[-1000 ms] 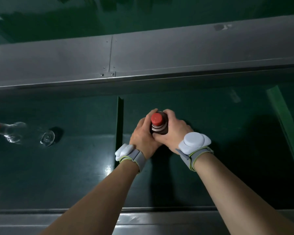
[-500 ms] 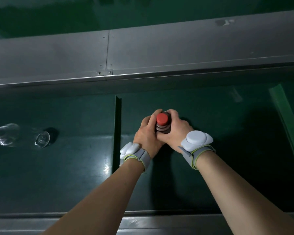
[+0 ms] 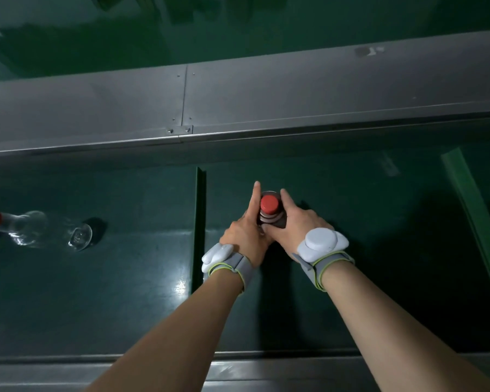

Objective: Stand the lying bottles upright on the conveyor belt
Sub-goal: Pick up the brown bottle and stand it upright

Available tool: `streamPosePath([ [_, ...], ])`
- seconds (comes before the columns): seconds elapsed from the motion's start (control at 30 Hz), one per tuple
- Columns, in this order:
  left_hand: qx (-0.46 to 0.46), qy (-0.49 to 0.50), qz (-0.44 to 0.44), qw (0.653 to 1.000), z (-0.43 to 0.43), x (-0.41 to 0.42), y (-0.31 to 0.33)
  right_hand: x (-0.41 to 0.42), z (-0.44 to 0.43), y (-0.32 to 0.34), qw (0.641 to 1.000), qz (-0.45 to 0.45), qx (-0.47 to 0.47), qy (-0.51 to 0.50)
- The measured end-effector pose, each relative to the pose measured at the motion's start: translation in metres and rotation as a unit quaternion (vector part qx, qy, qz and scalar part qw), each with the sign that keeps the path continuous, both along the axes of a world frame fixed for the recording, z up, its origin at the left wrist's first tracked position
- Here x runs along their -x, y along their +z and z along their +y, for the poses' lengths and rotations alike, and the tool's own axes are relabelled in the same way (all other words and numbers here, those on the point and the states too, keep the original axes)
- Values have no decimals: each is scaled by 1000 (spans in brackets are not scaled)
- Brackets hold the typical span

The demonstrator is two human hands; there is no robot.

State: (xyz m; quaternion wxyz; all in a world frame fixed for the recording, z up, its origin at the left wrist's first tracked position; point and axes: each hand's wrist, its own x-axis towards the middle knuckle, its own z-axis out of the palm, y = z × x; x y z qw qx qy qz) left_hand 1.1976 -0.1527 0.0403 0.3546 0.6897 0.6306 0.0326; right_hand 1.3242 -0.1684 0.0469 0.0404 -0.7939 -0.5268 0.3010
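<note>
Two bottles in frame: one lying, one upright.
Clear bottle (image 3: 26, 229): far left of the frame, on its side on the belt (image 3: 125, 306), red cap toward the left edge, base toward centre. Not yet stood up; well apart from both hands.
Divider strip (image 3: 198, 222): left of centre, crossing the belt between the two bottles.
Left hand (image 3: 245, 236): centre of the frame, palm against the left side of the dark bottle, forefinger stretched straight up past the cap, other fingers loosely curled. Judged a steadying touch, not a full grip.
Dark bottle (image 3: 270, 215): centre, standing upright on the belt, red cap facing the camera, flanked by both hands.
Right hand (image 3: 294, 224): right of centre, fingers spread along the bottle's right side, thumb low at the front. Contact appears light; whether it bears any load cannot be told.
Reason for hold: likely guarding against a topple before release.
Wrists: both wear grey bands with white units.
</note>
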Motion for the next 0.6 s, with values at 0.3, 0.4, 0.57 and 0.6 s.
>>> streamPosePath([
  [0.3, -2, 61, 25, 998, -17, 2, 12, -12, -30, 21, 1000, -9, 4, 21],
  [0.4, -3, 56, 14, 998, -28, -3, 20, -11, -44, 28, 999, 2, 0, 33],
  [0.57, -3, 46, -15, 999, -50, 1, 31, -8, -67, 30, 999, 10, 11, 45],
  [0.6, 3, 48, -17, 999, -55, 3, 31, -7, -71, 29, 999, 9, 16, 47],
])
